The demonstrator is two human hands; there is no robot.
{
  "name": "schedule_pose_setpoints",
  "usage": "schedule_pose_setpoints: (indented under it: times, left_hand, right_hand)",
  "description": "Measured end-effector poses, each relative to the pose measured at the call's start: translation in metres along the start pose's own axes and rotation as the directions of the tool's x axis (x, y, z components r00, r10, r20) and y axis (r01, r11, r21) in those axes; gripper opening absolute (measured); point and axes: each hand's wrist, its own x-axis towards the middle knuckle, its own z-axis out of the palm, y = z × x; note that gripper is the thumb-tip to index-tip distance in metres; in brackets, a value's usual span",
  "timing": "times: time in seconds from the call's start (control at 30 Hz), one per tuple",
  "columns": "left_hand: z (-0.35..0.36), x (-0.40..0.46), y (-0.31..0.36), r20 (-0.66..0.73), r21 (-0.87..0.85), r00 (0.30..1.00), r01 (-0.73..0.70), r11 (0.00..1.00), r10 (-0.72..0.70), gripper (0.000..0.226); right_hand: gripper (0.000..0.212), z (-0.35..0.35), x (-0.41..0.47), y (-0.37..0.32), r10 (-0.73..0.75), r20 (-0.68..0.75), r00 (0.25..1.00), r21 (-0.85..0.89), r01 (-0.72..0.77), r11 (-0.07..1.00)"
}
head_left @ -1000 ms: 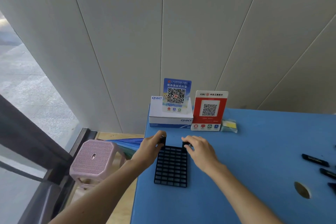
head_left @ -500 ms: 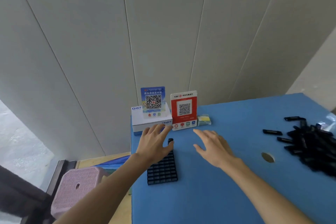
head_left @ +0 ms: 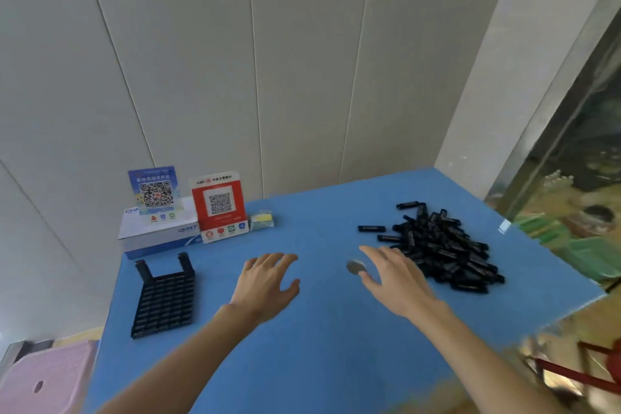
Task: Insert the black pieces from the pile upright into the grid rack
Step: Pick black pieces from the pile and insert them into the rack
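— What are the hands doing?

— Both are out over the blue bench (head_left: 319, 346), palms down, holding nothing. The left hand (head_left: 265, 282) is near the middle of the bench with its fingers (head_left: 268, 260) spread and almost straight, thumb out to the side. I can't tell whether it touches the surface or is just above it.

— And the right?

— The right hand (head_left: 400, 282) is further right, fingers (head_left: 386, 255) loosely extended and fanned toward the pile of black pieces (head_left: 443, 245). Its fingertips are just beside the near left edge of the pile; contact can't be made out. A round grey hole (head_left: 355, 267) in the bench shows right at its thumb side.

— Where's the grid rack?

— The grid rack (head_left: 164, 299) lies flat near the left edge of the bench, well apart from both hands. Two black pieces stand upright in its far corners, the left upright piece (head_left: 142, 269) and the right upright piece (head_left: 185, 262). The other cells look empty.

— Anything loose?

— A few pieces lie singly at the pile's left and far side. Behind the rack a white box (head_left: 158, 232) carries a blue QR sign (head_left: 154, 193), with a red QR sign (head_left: 220, 205) just beside it.
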Motion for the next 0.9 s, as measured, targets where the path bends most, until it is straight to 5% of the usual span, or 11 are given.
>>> schedule_pose_setpoints:
  times: [0.37, 0.9]
  left_hand:
    - [0.081, 0.039, 0.184, 0.181, -0.022, 0.98, -0.077, 0.997, 0.079, 0.063]
    - [0.152, 0.178, 0.215, 0.222, -0.077, 0.974, 0.071, 0.995, -0.052, 0.045]
  right_hand:
    - [0.047, -0.041, -0.1, 0.202, 0.188, -0.015, 0.982, 0.0, -0.188, 0.982]
    - [0.04, -0.042, 0.007, 0.318, 0.196, 0.042, 0.98, 0.028, -0.197, 0.98]
